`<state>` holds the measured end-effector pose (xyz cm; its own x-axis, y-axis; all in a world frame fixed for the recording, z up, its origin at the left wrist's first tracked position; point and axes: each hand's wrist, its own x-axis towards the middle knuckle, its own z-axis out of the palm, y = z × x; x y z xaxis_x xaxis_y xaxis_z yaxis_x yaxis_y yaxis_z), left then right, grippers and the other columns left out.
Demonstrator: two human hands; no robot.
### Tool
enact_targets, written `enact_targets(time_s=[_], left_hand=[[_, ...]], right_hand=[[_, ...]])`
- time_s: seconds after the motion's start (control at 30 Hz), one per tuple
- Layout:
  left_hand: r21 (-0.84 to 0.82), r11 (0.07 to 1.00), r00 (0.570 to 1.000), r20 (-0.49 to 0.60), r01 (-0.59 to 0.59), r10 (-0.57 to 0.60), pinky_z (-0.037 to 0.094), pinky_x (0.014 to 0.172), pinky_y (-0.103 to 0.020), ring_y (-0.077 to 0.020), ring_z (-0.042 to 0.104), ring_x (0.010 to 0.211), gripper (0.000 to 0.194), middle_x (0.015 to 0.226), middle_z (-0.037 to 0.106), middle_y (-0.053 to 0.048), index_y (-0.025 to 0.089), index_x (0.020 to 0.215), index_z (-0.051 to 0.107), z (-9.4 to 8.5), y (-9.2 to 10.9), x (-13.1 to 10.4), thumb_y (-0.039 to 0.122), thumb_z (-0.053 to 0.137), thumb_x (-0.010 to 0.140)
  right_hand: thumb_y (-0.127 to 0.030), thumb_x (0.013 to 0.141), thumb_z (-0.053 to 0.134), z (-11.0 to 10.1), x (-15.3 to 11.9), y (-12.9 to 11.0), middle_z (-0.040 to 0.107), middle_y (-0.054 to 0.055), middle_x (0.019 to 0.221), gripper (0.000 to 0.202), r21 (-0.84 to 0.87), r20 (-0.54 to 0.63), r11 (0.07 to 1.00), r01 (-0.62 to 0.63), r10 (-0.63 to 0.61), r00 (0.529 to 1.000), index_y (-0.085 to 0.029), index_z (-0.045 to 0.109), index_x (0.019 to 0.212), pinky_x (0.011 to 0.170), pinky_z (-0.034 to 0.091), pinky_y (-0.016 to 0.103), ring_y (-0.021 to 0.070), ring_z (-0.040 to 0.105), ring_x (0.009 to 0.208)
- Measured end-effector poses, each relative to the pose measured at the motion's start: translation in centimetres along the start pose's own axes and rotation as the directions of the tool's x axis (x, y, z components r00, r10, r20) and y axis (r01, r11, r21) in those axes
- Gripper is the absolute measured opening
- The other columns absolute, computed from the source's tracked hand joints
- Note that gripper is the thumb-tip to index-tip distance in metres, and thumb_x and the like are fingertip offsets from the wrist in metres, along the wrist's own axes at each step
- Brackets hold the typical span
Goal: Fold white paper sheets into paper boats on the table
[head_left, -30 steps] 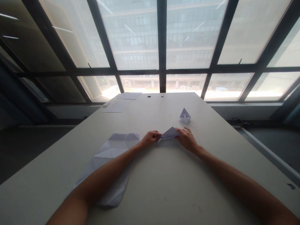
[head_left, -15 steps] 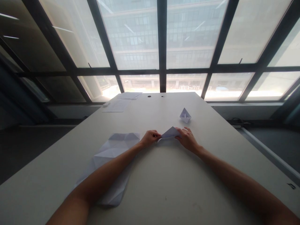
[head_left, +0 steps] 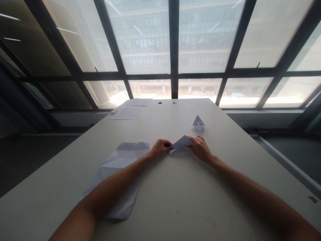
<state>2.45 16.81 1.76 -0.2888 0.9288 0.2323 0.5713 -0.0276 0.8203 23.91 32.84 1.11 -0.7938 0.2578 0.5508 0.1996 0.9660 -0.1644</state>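
Note:
A small folded sheet of white paper (head_left: 181, 143), its top rising to a point, is held between my two hands at the middle of the table. My left hand (head_left: 162, 147) is closed, pinching the paper's left corner with thumb and fingers. At the right edge, my right hand (head_left: 200, 146) grips the paper, thumb in front and the other fingers partly behind it. Along the lower front, a flap stands a little away from the folded body. Just beyond my right hand sits a finished paper boat (head_left: 198, 123), apart from it.
A creased, unfolded paper sheet (head_left: 120, 155) lies under and beside my left forearm. Several flat sheets (head_left: 122, 113) rest at the table's far left. The white table (head_left: 180, 194) reaches to tall windows (head_left: 200, 43). A small dark mark (head_left: 312, 199) is near its right edge.
The lower front flap of the folded paper now stands further open and shows more clearly. Both hands stay in nearly the same place.

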Motion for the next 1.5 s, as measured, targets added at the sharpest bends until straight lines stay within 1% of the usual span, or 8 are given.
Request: enact_targets(time_s=[0.13,0.27,0.43,0.6,0.67,0.83,1.17,1.5], left_hand=[[-0.087,0.995,0.998,-0.013,-0.055,0.054,0.043,0.058,-0.021,-0.0103,0.056,0.061,0.024,0.068,0.062,0.001,0.014,0.086,0.065,0.1,-0.6,0.1,0.026,0.076,0.069],[-0.045,0.996,0.996,0.02,-0.082,0.083,0.044,0.061,-0.022,-0.0113,0.057,0.062,0.015,0.067,0.064,-0.001,0.013,0.074,0.066,0.0,-0.8,0.2,0.026,0.074,0.072],[-0.042,0.993,0.99,0.088,-0.108,0.112,0.047,0.067,-0.024,-0.0156,0.062,0.072,0.027,0.078,0.069,-0.006,0.012,0.082,0.072,-0.5,-0.2,0.0,0.038,0.066,0.083],[-0.054,0.989,0.976,0.161,-0.138,0.145,0.05,0.069,-0.025,-0.0165,0.063,0.077,0.047,0.093,0.068,-0.008,0.013,0.093,0.069,-0.5,-0.2,-0.1,0.036,0.088,0.057],[0.004,0.979,0.969,0.146,-0.202,0.2,0.051,0.069,-0.025,-0.0157,0.062,0.078,0.043,0.096,0.067,-0.008,0.013,0.095,0.068,-0.2,-0.3,-0.2,0.029,0.087,0.059],[0.163,0.954,0.967,0.0,-0.25,0.253,0.049,0.071,-0.023,-0.0129,0.061,0.073,0.008,0.081,0.068,-0.004,0.014,0.084,0.068,0.4,-0.1,-0.3,0.015,0.064,0.078],[0.151,0.976,0.986,-0.034,-0.156,0.163,0.048,0.067,-0.024,-0.015,0.062,0.07,0.018,0.079,0.071,-0.006,0.014,0.082,0.075,0.1,0.1,0.0,0.031,0.067,0.081],[0.122,0.985,0.991,-0.048,-0.12,0.126,0.046,0.062,-0.022,-0.0139,0.062,0.067,0.017,0.075,0.07,-0.006,0.014,0.076,0.076,0.3,0.1,0.0,0.03,0.07,0.078]], right_hand=[[-0.023,0.089,0.062,0.1,0.0,0.0,0.072,0.009,0.106,0.045,0.004,-0.005,1.0,-0.001,0.001,1.0,-0.022,0.047,0.131,0.104,0.03,0.043,0.0241,0.065,0.095],[-0.023,0.089,0.062,0.2,0.1,0.0,0.072,0.009,0.105,0.044,-0.004,-0.006,1.0,-0.015,0.015,1.0,-0.022,0.048,0.13,0.104,0.03,0.043,0.0242,0.065,0.096],[-0.022,0.088,0.061,0.1,0.1,0.2,0.072,0.008,0.102,0.042,-0.013,-0.016,0.998,-0.061,0.061,0.998,-0.021,0.05,0.128,0.103,0.032,0.042,0.0238,0.065,0.094],[-0.022,0.089,0.058,0.5,0.1,0.6,0.072,0.009,0.1,0.04,-0.016,-0.03,0.992,-0.122,0.122,0.992,-0.02,0.051,0.128,0.102,0.033,0.042,0.0239,0.065,0.095],[-0.022,0.088,0.058,0.7,0.0,0.8,0.072,0.009,0.1,0.041,-0.019,-0.035,0.99,-0.14,0.139,0.99,-0.02,0.051,0.128,0.102,0.034,0.042,0.0238,0.065,0.094],[-0.021,0.087,0.06,0.8,0.0,0.8,0.072,0.009,0.098,0.042,-0.012,-0.033,0.992,-0.128,0.128,0.991,-0.02,0.051,0.128,0.102,0.034,0.043,0.0236,0.065,0.093],[-0.022,0.088,0.06,0.5,0.0,0.3,0.072,0.008,0.101,0.042,-0.013,-0.018,0.998,-0.064,0.064,0.998,-0.02,0.05,0.128,0.103,0.032,0.043,0.0235,0.065,0.092],[-0.021,0.089,0.06,0.7,-0.1,0.3,0.072,0.009,0.102,0.036,-0.001,-0.027,0.999,-0.044,0.044,0.999,-0.021,0.052,0.124,0.103,0.032,0.043,0.0232,0.064,0.093]])
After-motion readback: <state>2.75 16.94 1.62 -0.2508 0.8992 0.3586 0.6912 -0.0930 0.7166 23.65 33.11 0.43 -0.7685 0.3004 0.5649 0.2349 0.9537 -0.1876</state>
